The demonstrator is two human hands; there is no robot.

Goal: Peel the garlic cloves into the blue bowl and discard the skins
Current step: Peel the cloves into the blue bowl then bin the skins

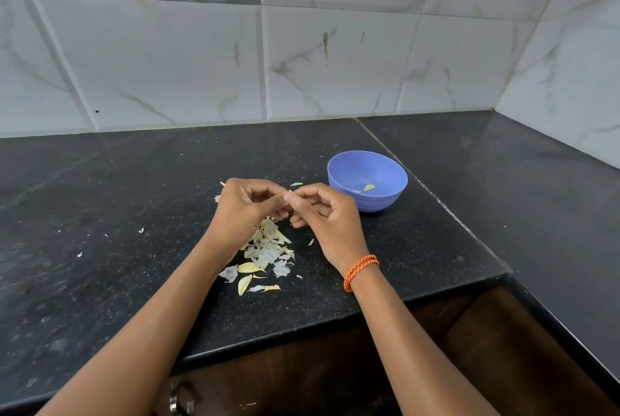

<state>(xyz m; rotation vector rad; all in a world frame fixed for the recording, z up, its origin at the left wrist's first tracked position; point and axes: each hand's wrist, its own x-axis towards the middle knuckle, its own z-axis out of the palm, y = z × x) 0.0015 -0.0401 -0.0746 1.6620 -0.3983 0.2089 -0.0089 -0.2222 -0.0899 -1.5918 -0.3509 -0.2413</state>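
Both hands meet over the black worktop (100,214), left hand (246,206) and right hand (323,214) each with a pinching grip on one small garlic clove (290,193). Skins (265,254) are piled right below; the blue bowl (367,180) sits just right, two peeled cloves (369,187) inside.

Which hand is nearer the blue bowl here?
The right hand: it sits just left of the blue bowl. The left hand is farther left, beyond it.
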